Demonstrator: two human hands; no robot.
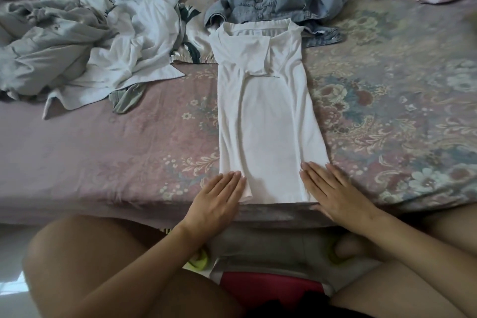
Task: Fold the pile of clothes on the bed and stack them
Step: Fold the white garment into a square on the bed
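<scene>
Floral pink bedspread (387,116) carries the long white cotton top (263,116) at centre frame, sleeves folded in. Left hand (216,201) and right hand (333,193) lie flat, fingers straight, on its lower corners (nothing pinched). Best pinch both hem corners evenly, then fold toward the collar.

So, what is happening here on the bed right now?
A person is folding laundry on a floral pink bedsheet. A white short-sleeved T-shirt, its sides already folded inward into a long strip, lies flat in front of them. The left hand and right hand press flat on its bottom corners. Behind it wait a crumpled blue denim jacket and a loose pile of white and grey clothes.
</scene>
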